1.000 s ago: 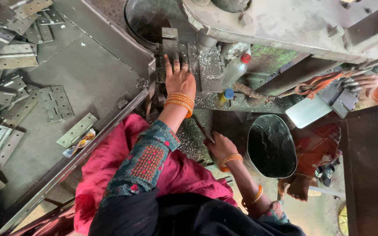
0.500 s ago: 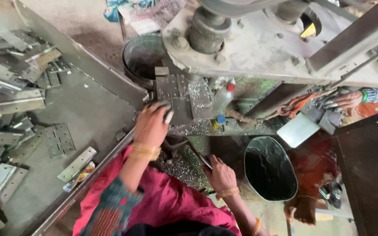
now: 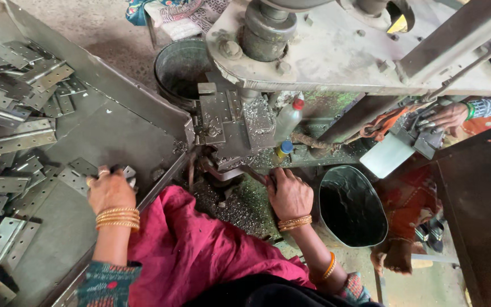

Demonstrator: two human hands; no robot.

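My left hand (image 3: 109, 190) rests on a flat perforated metal hinge plate (image 3: 78, 176) lying in the sheet-metal tray (image 3: 115, 125) at the left, fingers curled over its edge. My right hand (image 3: 290, 194) is closed around a thin dark lever (image 3: 251, 173) that runs out from the base of the press machine (image 3: 336, 51). The press die block (image 3: 228, 122), dusted with metal shavings, sits between my two hands. Gold bangles circle both wrists.
Several hinge plates (image 3: 15, 108) are heaped across the tray. A round metal bucket (image 3: 180, 68) stands behind the die, a dark bin (image 3: 352, 207) at my right. Two small bottles (image 3: 288, 119) stand by the die. Another person's hand (image 3: 447, 116) works at the right.
My left hand has left the die block and swung left and down onto a plate in the tray. My right hand has moved up to the lever.
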